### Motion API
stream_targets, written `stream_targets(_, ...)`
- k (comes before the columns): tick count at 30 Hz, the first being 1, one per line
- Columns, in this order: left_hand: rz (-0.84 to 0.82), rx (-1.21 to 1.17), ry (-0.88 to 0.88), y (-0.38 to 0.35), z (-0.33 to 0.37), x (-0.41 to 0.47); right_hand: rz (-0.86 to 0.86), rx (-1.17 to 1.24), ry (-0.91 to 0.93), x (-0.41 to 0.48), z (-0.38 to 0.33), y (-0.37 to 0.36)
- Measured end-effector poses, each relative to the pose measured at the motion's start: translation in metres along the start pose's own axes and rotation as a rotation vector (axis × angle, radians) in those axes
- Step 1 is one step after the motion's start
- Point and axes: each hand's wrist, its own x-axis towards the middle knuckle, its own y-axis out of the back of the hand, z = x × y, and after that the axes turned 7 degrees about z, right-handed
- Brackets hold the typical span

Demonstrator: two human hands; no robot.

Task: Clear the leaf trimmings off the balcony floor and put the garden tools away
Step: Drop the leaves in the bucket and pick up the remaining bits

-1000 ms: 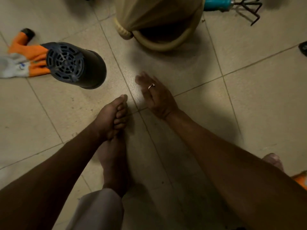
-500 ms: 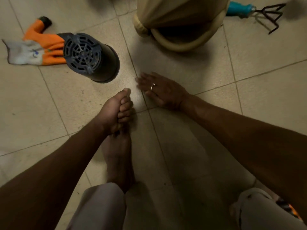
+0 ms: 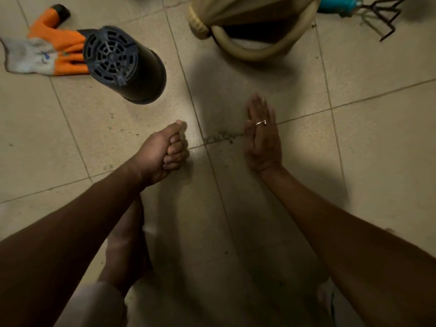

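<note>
Black pot (image 3: pixel 125 64) against orange glove (image 3: pixel 47 50)

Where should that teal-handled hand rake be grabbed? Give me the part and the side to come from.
Grip the hand rake by its teal handle, coming down from above. It lies flat on the floor, dark tines splayed to the right, so stay left of them. The handle's left end hides behind the beige bin; take the exposed stretch.

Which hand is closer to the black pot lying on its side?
Left. The left hand, fisted, is just below the black pot; the right hand lies flat farther right.
</note>
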Motion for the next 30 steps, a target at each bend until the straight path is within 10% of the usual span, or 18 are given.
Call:
stream_targets(10, 0.078, -0.042, -0.001, 0.06, -0.015, -0.022, -0.048, 0.112, 0.093, -0.022, -0.098, -0.092)
stream_targets(17, 0.042, -0.145, -0.011, 0.085, -0.028, -0.022, 0.057, 0.329, -0.161, -0.029, -0.072, -0.059)
stream_targets(30, 0.058, -0.121, 0.067, 0.103, -0.048, -0.017, -0.265, 0.348, 0.008, -0.057, -0.103, -0.074)
